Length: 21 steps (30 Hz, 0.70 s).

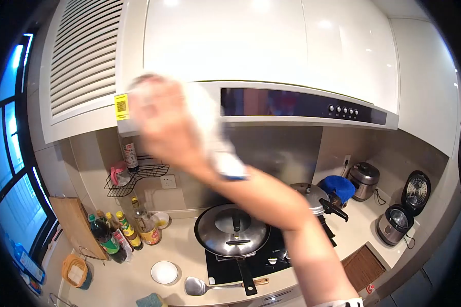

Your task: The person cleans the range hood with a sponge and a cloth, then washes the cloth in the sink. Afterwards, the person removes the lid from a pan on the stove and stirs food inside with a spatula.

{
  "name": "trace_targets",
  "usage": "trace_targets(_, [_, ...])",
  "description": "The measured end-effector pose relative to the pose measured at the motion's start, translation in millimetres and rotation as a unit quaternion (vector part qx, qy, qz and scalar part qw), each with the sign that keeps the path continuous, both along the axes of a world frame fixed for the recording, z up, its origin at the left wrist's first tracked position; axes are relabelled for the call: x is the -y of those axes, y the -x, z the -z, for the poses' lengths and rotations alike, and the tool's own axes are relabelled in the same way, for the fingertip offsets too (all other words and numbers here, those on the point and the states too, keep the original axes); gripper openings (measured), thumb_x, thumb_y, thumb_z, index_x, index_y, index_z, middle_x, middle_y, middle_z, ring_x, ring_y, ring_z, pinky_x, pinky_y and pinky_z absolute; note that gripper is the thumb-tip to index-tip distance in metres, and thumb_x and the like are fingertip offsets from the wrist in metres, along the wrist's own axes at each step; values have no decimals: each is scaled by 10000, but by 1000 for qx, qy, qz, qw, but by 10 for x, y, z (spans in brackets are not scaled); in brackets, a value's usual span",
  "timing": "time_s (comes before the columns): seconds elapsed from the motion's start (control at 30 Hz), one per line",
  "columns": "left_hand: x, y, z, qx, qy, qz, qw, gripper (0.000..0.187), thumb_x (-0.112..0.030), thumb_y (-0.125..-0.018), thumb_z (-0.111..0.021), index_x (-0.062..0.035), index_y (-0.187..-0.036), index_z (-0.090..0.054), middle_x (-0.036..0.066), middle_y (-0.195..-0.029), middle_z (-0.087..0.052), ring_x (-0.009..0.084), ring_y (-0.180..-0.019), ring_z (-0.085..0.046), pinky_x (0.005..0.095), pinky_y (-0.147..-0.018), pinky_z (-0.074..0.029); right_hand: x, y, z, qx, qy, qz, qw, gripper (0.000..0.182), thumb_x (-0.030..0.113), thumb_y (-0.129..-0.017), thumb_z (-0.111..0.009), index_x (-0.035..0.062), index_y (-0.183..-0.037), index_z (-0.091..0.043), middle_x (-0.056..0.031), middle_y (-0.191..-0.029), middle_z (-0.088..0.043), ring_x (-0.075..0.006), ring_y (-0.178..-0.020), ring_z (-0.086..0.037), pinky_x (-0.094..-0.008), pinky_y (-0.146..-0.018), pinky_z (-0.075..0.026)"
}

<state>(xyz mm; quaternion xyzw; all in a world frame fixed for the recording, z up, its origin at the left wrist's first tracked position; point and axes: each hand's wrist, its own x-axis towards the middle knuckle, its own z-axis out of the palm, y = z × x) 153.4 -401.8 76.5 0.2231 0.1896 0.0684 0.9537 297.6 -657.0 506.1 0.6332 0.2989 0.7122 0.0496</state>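
My right hand (165,125) reaches up across the view to the left end of the range hood (305,120). It grips a white cloth (205,112), one corner of which hangs by my wrist and shows a blue edge. Motion blurs the hand and cloth, and single fingers are hard to make out. They cover the hood's left front, beside a yellow QR-code sticker (121,106). Below my forearm, a lidded wok (217,233) sits on the black gas stove (271,261). My left hand is out of view.
Several bottles (130,233) stand by a wooden board (77,222) at left. A white plate (164,272), a spatula (195,286) and a sponge (149,301) lie near the front. Right of the wok are a pressure cooker (312,197) and an open rice cooker (394,225).
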Motion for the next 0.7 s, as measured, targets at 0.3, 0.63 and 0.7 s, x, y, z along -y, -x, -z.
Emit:
trace_targets(0.3, [748,-271,-511,-21,-71,44,996,283,-282,-771,-457,-74,-951,-518,80,-905,-574,212,-829,-525,424,-764,-399,-26,-84,139,115,195,44,973,308,234,-668,-534,154,-958,-604,-42,-1141,-445,-195,-1003,-425,-484,-844,-341])
trace_targets(0.63, [1196,-888,-2523,403,-485,-534,564,298,-2,-701,-553,-38,-959,-410,62,-931,-427,174,-903,-408,318,-826,-341,2817,1118,689,18,106,251,962,256,134,-615,-590,177,-862,-639,16,-1047,-533,-152,-931,-495,-314,-593,-364])
trace_targets(0.7, [1584,-818,-3212,452,-509,-598,422,354,87,-610,-571,-55,-893,-414,80,-921,-429,226,-925,-422,347,-821,-353,3221,1322,961,-64,-7,181,981,314,72,-565,-564,159,-859,-632,-60,-981,-548,-236,-865,-512,-342,-615,-390])
